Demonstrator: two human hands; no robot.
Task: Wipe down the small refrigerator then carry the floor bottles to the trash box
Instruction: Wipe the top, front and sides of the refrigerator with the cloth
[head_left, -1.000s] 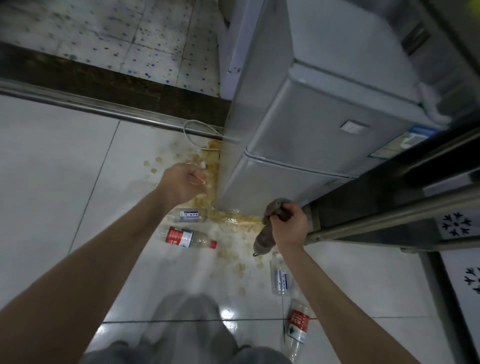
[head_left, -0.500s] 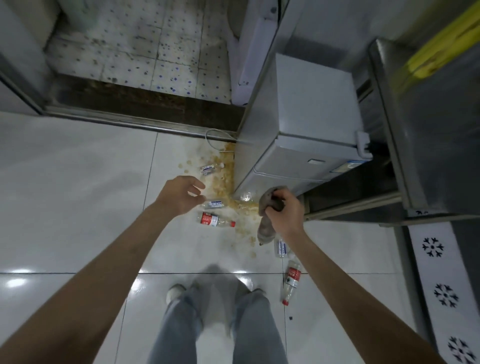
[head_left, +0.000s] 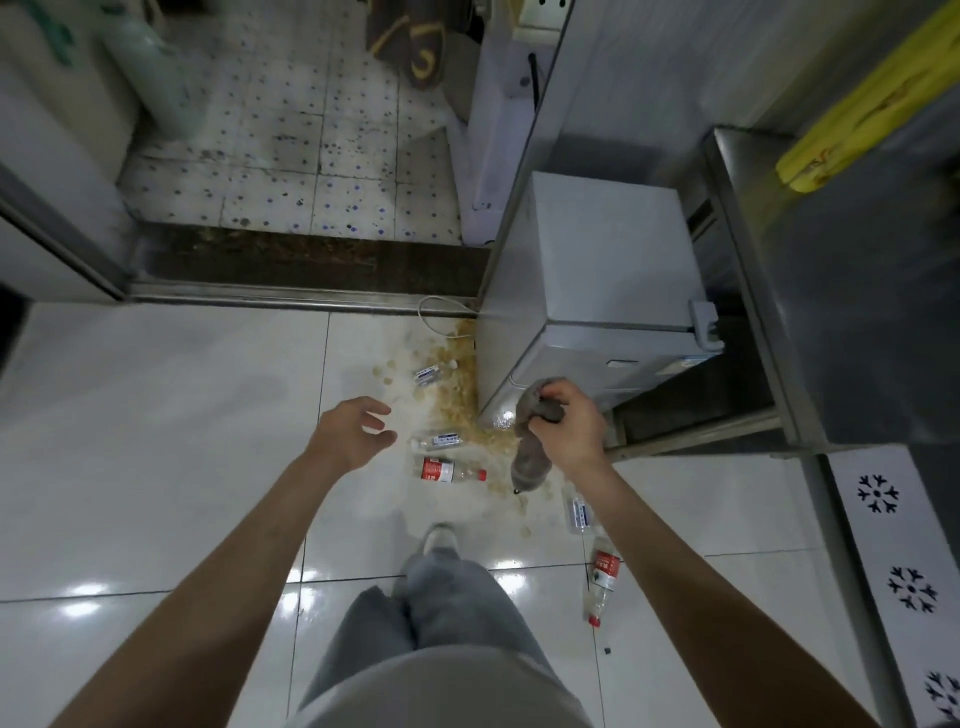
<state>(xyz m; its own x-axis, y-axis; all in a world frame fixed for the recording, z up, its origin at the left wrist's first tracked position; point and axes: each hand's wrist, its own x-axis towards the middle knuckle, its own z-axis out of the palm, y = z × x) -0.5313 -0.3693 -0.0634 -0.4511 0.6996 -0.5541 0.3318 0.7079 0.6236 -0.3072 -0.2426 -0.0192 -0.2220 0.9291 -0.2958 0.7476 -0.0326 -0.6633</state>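
The small grey refrigerator (head_left: 602, 270) stands at the right of centre, seen from above. My right hand (head_left: 569, 428) is shut on a grey cloth (head_left: 530, 457) that hangs down in front of the fridge's lower front corner. My left hand (head_left: 353, 434) hovers open over the white floor, holding nothing. Several plastic bottles lie on the floor: a red-labelled bottle (head_left: 449, 470) between my hands, a blue-labelled bottle (head_left: 439, 440) just above it, a small bottle (head_left: 430, 373) near the fridge's side, and two more (head_left: 581, 514) (head_left: 602, 577) under my right forearm.
A yellowish spill (head_left: 457, 400) spreads over the tiles beside the fridge. A steel counter (head_left: 831, 291) stands at the right. A metal door threshold (head_left: 291, 296) leads to a dirty speckled tile floor beyond. A white cord (head_left: 428, 317) loops near the fridge. My legs (head_left: 436, 597) are below.
The view has risen and pulled back from the fridge and floor. My left hand has opened its fingers. My right hand still holds the cloth near the fridge's lower corner.
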